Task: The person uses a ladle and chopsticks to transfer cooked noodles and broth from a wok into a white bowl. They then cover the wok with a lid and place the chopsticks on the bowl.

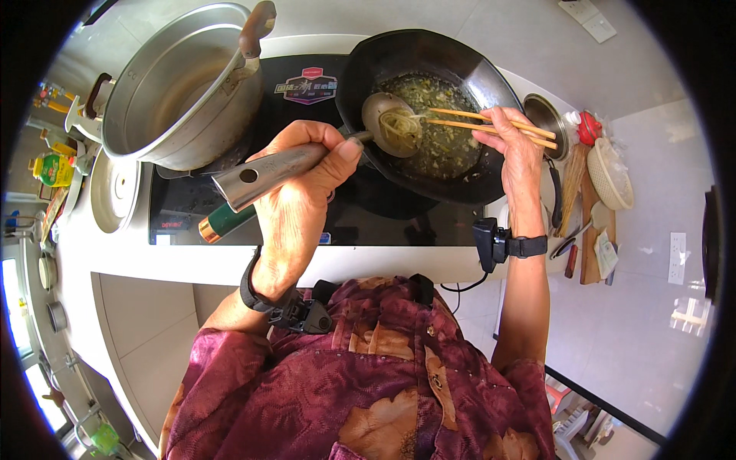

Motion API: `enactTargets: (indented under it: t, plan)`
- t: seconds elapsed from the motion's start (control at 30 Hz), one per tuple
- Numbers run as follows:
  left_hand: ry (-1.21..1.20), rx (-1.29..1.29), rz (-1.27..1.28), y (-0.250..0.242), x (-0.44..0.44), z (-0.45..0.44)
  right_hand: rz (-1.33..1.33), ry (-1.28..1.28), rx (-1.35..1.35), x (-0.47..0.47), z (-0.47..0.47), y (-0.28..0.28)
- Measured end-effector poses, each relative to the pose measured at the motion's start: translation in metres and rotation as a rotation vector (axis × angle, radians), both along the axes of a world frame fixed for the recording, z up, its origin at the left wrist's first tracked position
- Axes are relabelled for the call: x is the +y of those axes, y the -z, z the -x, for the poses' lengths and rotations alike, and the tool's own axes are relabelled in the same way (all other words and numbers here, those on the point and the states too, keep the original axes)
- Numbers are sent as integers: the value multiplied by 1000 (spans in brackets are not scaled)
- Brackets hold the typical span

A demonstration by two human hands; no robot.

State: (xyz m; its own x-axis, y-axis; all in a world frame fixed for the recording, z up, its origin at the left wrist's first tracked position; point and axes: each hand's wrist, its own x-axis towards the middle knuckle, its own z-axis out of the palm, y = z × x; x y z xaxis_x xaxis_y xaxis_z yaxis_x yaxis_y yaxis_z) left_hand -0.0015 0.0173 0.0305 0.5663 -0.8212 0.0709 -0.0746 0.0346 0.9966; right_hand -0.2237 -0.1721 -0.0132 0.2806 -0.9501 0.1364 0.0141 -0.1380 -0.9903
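My left hand (305,178) grips the steel handle of a ladle (374,112), whose bowl hangs over the wok. Pale noodles (402,127) lie in that bowl with some liquid. In my right hand (512,146) is a pair of wooden chopsticks (466,117), their tips at the ladle's edge beside the noodles. Below both is a dark wok (425,46) holding broth (454,149) with green and pale bits in it. The wok's green handle with a copper-coloured end (224,223) points toward me, partly hidden behind my left hand.
A large aluminium pot (172,86) stands left on the black glass cooktop (402,230), a round metal lid (117,190) beside it. On the right are a small pan (543,115), a wooden cutting board (590,230), a knife with a red handle (571,261) and a cream basket (609,172).
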Motion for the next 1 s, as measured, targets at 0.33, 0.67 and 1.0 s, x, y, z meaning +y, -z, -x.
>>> enactTargets:
  t: [0.33, 0.67, 1.0]
  plan:
    - [19, -44, -15, 1, 1, -2, -160, 98, -168, -19, 2, 19]
    - [23, 29, -4, 3, 1, -4, -208, 147, -300, -13, 1, 15]
    - [19, 83, 29, 6, 0, -5, -197, 32, -205, 24, -13, -4]
